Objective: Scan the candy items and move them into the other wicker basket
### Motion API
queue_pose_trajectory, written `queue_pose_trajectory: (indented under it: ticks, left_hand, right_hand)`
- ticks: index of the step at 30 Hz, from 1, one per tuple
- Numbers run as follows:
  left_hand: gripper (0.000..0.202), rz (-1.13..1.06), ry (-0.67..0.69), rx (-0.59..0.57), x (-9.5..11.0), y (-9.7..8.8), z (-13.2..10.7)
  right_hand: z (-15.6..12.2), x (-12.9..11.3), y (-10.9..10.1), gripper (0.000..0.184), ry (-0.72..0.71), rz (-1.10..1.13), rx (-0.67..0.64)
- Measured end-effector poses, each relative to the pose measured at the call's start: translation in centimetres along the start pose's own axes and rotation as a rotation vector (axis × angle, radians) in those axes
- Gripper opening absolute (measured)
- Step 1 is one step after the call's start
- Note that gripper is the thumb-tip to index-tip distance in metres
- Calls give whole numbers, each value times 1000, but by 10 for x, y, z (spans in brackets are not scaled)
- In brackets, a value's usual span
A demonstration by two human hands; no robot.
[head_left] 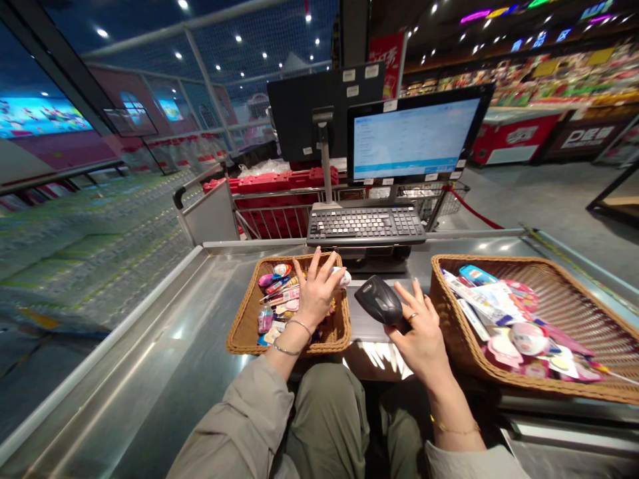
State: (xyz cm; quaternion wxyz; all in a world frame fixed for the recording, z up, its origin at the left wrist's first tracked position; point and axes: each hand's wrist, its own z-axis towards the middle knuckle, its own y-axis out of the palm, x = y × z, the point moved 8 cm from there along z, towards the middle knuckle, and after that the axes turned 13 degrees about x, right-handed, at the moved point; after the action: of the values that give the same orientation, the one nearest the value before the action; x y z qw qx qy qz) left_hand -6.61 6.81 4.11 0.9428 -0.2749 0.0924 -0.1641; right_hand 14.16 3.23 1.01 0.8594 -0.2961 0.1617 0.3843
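Note:
My left hand (314, 293) hovers over the small wicker basket (244, 326) of colourful small packets (277, 296), its fingers pinching a small white item (343, 275) at the basket's right rim. My right hand (422, 332) grips a black handheld barcode scanner (379, 299), the scanner head pointing left toward the white item. Both wrists wear thin bracelets.
A larger wicker basket (574, 293) with packets stands at the right. Behind are a black keyboard (367, 224), a lit monitor (414, 136), a second screen's back (319, 106) and a red shopping cart (279, 199). The steel counter (164, 346) stretches left.

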Motion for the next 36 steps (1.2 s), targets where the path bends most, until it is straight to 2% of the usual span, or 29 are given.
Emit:
queue_pose_trajectory:
  ticks: [15, 36]
  left_hand:
    - [42, -3, -36, -27, -1, 0, 0]
    - [37, -23, -48, -14, -2, -1, 2]
  right_hand:
    - [2, -8, 0, 28, -60, -21, -12]
    - [2, -8, 0, 33, -69, -29, -45]
